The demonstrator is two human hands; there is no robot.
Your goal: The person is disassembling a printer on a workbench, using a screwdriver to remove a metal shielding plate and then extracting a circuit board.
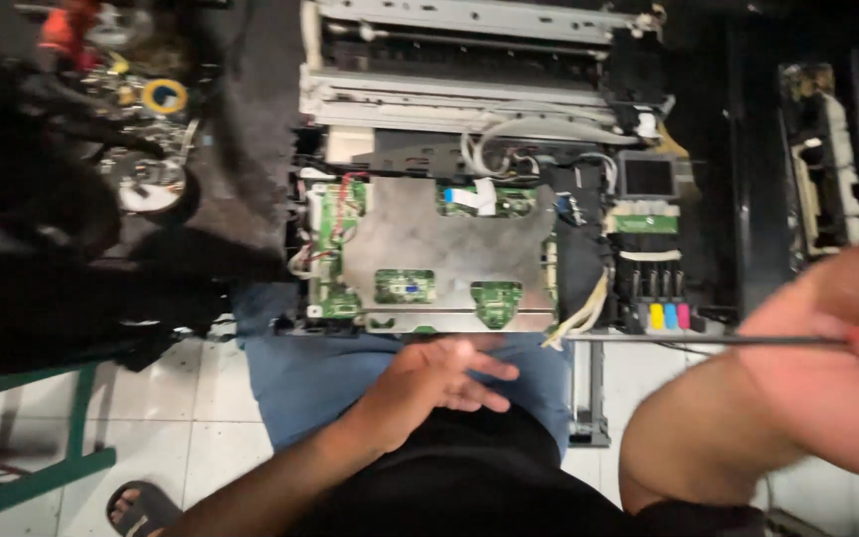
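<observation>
An opened printer (pixel 449 249) lies in front of me, its metal shield plate and green circuit boards exposed. My left hand (pixel 439 383) rests just below the printer's near edge, over my lap, fingers apart and holding nothing. My right hand (pixel 837 348) is close to the camera at the right, blurred, closed around a thin dark rod-like tool (pixel 748 341) that points left toward the printer's right side. Four coloured ink tanks (pixel 663 316) sit at the printer's right front corner, just beyond the tool's tip.
A cluttered dark pile of parts and a yellow tape roll (pixel 164 95) lie at the upper left. A green stool frame (pixel 42 418) stands at the lower left on white floor tiles. Another dark printer part (pixel 827 159) sits at the right. My sandalled foot (pixel 141 507) shows at the bottom.
</observation>
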